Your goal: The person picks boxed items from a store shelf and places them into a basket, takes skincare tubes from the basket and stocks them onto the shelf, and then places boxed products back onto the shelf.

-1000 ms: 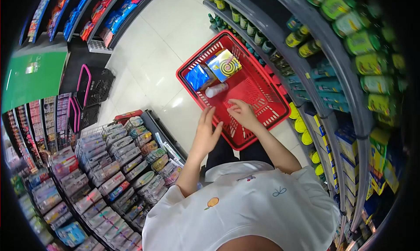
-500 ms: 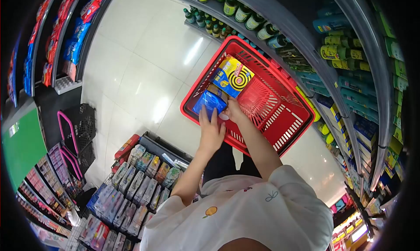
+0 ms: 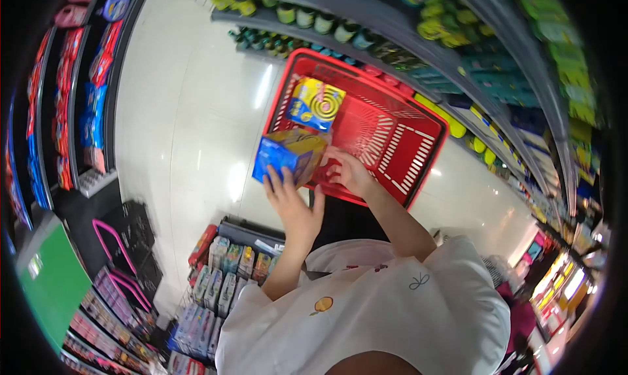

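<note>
A yellow and blue mosquito coil box [image 3: 319, 105] with a ringed coil picture lies in the red shopping basket [image 3: 428, 107]. Another blue and yellow box [image 3: 278, 156], apparently of the same kind, is tilted over the basket's near left corner, its blue end towards me. My left hand [image 3: 294, 211] has its fingers bent over that blue end, thumb apart from them. At the box's right side is my right hand [image 3: 350, 173], fingers curled with the tips at its edge; a small whitish bit there is too blurred to name. The box's underside is hidden.
Shelves of bottles [image 3: 324, 22] run along the right of the basket. Pale floor tiles [image 3: 196, 113] lie to the left, with bagged goods [image 3: 95, 123] on shelves beyond. A rack of packets [image 3: 226, 277] and black baskets with pink handles [image 3: 114, 244] stand lower left.
The nearer box has risen and tilted with my hands, moving left so it overlaps the basket's rim; more of its yellow side shows. The view has turned, and the basket appears shifted left.
</note>
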Tool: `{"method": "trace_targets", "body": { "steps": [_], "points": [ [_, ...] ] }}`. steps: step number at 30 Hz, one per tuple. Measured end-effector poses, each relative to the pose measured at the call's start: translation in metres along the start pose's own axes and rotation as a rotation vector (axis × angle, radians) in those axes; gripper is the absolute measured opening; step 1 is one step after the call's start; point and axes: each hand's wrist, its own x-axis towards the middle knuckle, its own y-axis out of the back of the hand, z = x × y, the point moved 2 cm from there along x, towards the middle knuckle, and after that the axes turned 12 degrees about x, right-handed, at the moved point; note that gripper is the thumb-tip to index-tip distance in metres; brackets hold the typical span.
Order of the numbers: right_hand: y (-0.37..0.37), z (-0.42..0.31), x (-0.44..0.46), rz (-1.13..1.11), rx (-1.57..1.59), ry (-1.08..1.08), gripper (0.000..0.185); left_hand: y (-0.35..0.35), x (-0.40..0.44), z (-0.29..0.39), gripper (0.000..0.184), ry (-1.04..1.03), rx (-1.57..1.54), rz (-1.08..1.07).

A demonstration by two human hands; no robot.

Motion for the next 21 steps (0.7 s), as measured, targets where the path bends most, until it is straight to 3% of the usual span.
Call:
{"method": "trace_targets", "body": {
  "steps": [2, 5, 6, 8, 10, 11, 16, 21],
  "points": [
    [-0.012, -0.012, -0.042, -0.133, 0.115, 0.102, 0.04, 0.023, -0.009, 0.015, 0.071, -0.03, -0.092, 0.029],
    [-0.008, -0.026, -0.105, -0.261, -0.002, 0.451, 0.04, 0.04, -0.023, 0.045, 0.069, -0.149, -0.222, 0.071],
    [-0.013, -0.036, -0.132, -0.28, -0.206, 0.606, 0.047, 0.047, -0.025, 0.065, 0.068, -0.167, -0.328, 0.051],
    [-0.012, -0.056, -0.193, -0.149, -0.249, 0.687, 0.056, 0.053, -0.032, 0.102, 0.067, -0.268, -0.417, -0.02],
    [-0.004, -0.069, -0.242, -0.153, -0.226, 0.859, 0.068, 0.053, -0.034, 0.132, 0.064, -0.366, -0.675, -0.121],
    [0.009, -0.077, -0.264, -0.14, -0.228, 0.992, 0.07, 0.051, -0.035, 0.156, 0.06, -0.577, -0.573, -0.042],
    [0.057, -0.111, -0.386, -0.034, -0.354, 1.493, 0.075, 0.039, -0.055, 0.278, 0.056, -1.016, -0.578, -0.081],
    [0.128, -0.162, -0.489, 0.177, -0.442, 1.802, 0.081, -0.014, -0.089, 0.409, 0.056, -1.208, -0.777, -0.055]
  ]
}}
